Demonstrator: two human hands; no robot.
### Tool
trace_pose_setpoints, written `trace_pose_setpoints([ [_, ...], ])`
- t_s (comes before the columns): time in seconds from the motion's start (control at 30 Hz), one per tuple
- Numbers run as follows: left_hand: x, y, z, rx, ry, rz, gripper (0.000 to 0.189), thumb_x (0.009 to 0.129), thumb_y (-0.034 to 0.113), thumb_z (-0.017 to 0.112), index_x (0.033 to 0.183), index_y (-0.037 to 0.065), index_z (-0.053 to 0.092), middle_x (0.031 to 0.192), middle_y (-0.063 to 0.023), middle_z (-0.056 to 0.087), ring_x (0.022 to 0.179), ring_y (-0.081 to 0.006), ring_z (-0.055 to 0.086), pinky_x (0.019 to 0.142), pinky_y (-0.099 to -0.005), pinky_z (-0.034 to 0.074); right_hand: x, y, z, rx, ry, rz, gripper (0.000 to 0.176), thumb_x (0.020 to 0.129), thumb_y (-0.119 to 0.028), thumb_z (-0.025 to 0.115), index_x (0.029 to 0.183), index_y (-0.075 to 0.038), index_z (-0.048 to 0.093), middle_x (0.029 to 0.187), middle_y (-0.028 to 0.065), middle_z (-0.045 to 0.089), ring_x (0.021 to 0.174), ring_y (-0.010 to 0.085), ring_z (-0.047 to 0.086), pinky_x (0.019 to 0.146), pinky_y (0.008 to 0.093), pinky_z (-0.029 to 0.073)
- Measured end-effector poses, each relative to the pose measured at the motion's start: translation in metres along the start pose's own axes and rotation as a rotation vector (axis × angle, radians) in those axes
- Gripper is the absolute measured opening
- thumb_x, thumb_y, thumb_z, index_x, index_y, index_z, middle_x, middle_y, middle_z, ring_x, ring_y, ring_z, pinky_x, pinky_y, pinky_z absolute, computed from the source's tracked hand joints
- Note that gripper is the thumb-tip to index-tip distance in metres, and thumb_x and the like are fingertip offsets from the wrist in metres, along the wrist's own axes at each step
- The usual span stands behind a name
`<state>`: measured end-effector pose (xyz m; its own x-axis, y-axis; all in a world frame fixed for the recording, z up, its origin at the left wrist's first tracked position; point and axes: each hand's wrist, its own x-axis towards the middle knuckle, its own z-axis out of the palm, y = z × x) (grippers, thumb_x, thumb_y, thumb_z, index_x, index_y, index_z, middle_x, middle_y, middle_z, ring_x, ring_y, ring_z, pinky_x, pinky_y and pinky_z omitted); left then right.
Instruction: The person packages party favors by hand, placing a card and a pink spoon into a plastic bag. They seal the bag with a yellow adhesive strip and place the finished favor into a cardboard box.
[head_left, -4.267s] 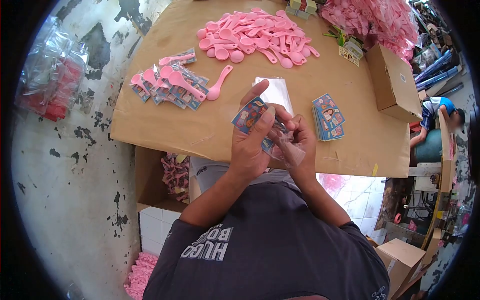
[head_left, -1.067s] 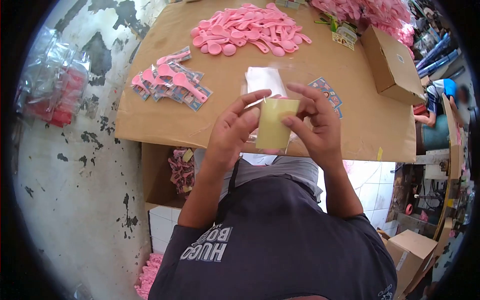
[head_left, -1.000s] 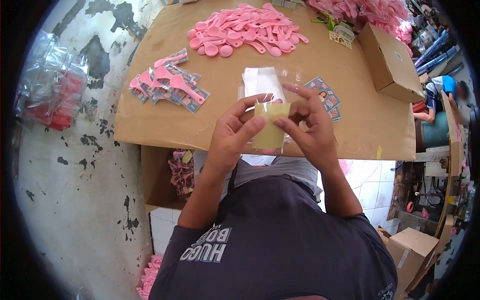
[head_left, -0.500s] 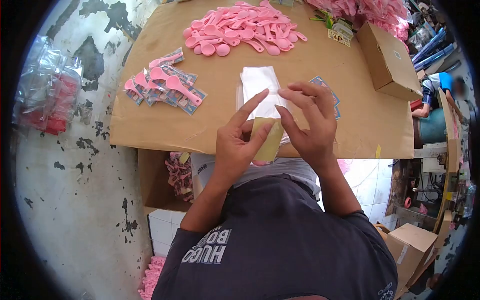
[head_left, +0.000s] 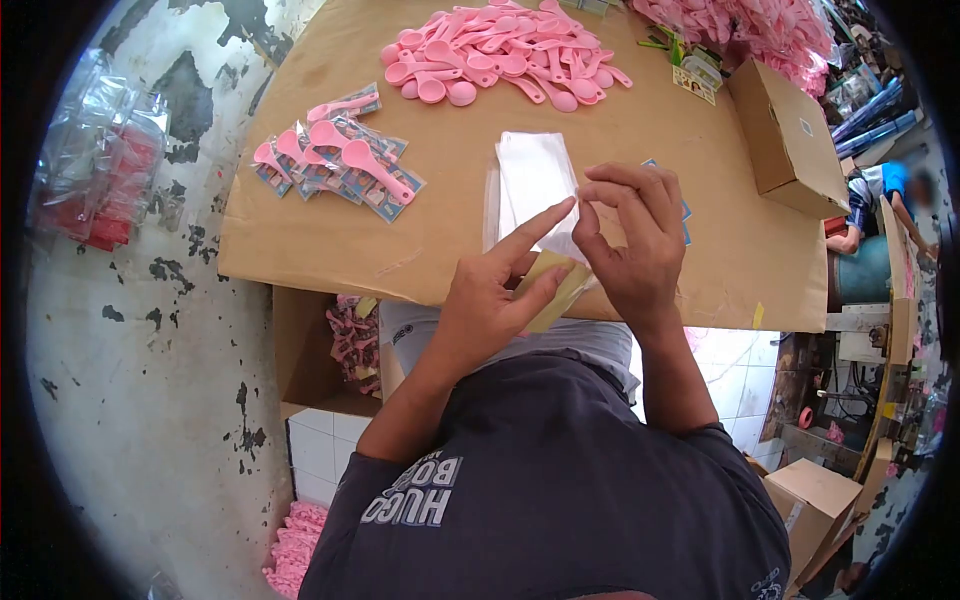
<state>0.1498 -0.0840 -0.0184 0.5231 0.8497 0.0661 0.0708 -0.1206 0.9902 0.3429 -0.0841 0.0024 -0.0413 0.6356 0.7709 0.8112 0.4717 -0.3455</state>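
Work at the near edge of the white stack [head_left: 535, 175] on the counter [head_left: 390, 250]: the left hand [head_left: 488, 300] holds a yellow card [head_left: 563, 300], index finger extended; the right hand [head_left: 640, 255] is narrowed, its grip unclear. Fine fingertip control seems called for. Loose spoons [head_left: 500, 50] lie beyond the stack, packaged spoons [head_left: 372, 172] left of it.

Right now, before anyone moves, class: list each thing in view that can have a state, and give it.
Left hand: closed on card
Yellow card: held, tilted
Right hand: raised, fingers bent
Loose pink spoons: heaped
Bagged pink spoons: overlapping
Plastic bags on table: lying flat
Printed cards: mostly hidden
Cardboard box under table: open
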Motion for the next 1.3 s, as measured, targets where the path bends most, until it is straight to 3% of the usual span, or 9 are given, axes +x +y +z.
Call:
trace_pose_setpoints([
  [0.13,0.001,0.013,-0.003,-0.061,-0.074,-0.137,0.060,0.100,0.005,0.066,0.157,0.007,0.045,0.093,-0.0111,0.077,0.083,-0.0054,0.066,0.072,-0.0220,0.052,0.004,0.014,-0.014,0.068,0.074,0.201,0.019,0.082,0.002,0.072,0.098,-0.006,0.071,0.109,0.0110,0.070,0.101,0.0286,0.065,0.088,0.0368,0.052],
  [0.23,0.003,0.002,0.002,-0.242,0.020,-0.077,0.059,0.100,0.012,0.067,0.155,0.009,0.047,0.100,-0.0128,0.079,0.069,-0.0065,0.066,0.060,-0.0251,0.055,0.008,0.041,-0.042,0.427,0.178,0.363,0.011,0.090,-0.002,0.070,0.100,-0.001,0.069,0.110,0.0111,0.069,0.101,0.0215,0.066,0.090,0.0316,0.051],
  [0.47,0.010,0.000,-0.005,-0.417,0.177,-0.057,0.035,0.102,0.007,0.064,0.134,-0.005,0.057,0.114,-0.0247,0.075,0.099,-0.0179,0.073,0.086,-0.0278,0.058,0.005,0.098,-0.147,1.042,-0.054,0.421,0.014,0.096,-0.009,0.068,0.106,0.001,0.068,0.108,0.0104,0.068,0.096,0.0169,0.066,0.088,0.0284,0.051],
  [0.53,0.011,-0.003,-0.007,-0.402,0.160,-0.043,0.030,0.102,0.007,0.064,0.129,-0.005,0.060,0.115,-0.0248,0.074,0.100,-0.0177,0.073,0.086,-0.0277,0.058,-0.005,0.121,-0.151,0.270,-0.308,0.975,0.021,0.097,-0.012,0.068,0.113,0.002,0.068,0.112,0.0123,0.070,0.094,0.0187,0.069,0.084,0.0306,0.054],
  [0.57,0.012,-0.002,-0.007,-0.404,0.155,-0.039,0.030,0.102,0.007,0.064,0.129,-0.005,0.060,0.115,-0.0248,0.074,0.100,-0.0177,0.073,0.086,-0.0277,0.058,-0.030,0.143,-0.143,-0.489,-0.312,0.768,0.026,0.098,-0.014,0.067,0.118,0.002,0.067,0.111,0.0126,0.073,0.093,0.0213,0.072,0.082,0.0338,0.055],
  [0.73,0.019,-0.001,-0.002,-0.406,0.191,0.016,0.023,0.103,0.009,0.065,0.122,-0.004,0.064,0.117,-0.0167,0.073,0.100,-0.0132,0.070,0.084,-0.0264,0.058,-0.026,0.102,-0.134,-0.444,0.105,0.709,0.025,0.100,-0.017,0.067,0.118,-0.001,0.070,0.099,0.0099,0.075,0.090,0.0208,0.071,0.079,0.0344,0.055],
  [0.8,0.019,-0.007,-0.001,-0.397,0.192,0.017,0.023,0.103,0.009,0.066,0.122,-0.004,0.065,0.118,-0.0151,0.072,0.101,-0.0127,0.069,0.085,-0.0267,0.057,-0.016,0.076,-0.119,-0.387,0.123,0.613,0.025,0.101,-0.022,0.068,0.115,-0.001,0.072,0.096,0.0068,0.074,0.084,0.0137,0.067,0.073,0.0280,0.052],
  [0.97,0.024,-0.009,0.002,-0.375,0.205,0.107,0.024,0.102,0.009,0.068,0.122,-0.004,0.066,0.118,-0.0123,0.071,0.105,-0.0124,0.066,0.089,-0.0279,0.055,-0.022,0.026,-0.056,0.693,-0.226,0.663,0.022,0.100,-0.010,0.068,0.119,-0.001,0.071,0.099,0.0003,0.071,0.088,0.0047,0.062,0.074,0.0229,0.049],
  [1.3,0.015,-0.003,-0.008,-0.398,0.200,0.031,0.026,0.102,0.008,0.066,0.125,-0.006,0.067,0.108,-0.0129,0.076,0.097,-0.0138,0.071,0.084,-0.0269,0.056,-0.023,0.002,-0.007,1.014,-0.287,0.784,0.019,0.101,-0.015,0.071,0.114,-0.002,0.072,0.093,-0.0015,0.070,0.080,0.0019,0.059,0.066,0.0193,0.043],
])
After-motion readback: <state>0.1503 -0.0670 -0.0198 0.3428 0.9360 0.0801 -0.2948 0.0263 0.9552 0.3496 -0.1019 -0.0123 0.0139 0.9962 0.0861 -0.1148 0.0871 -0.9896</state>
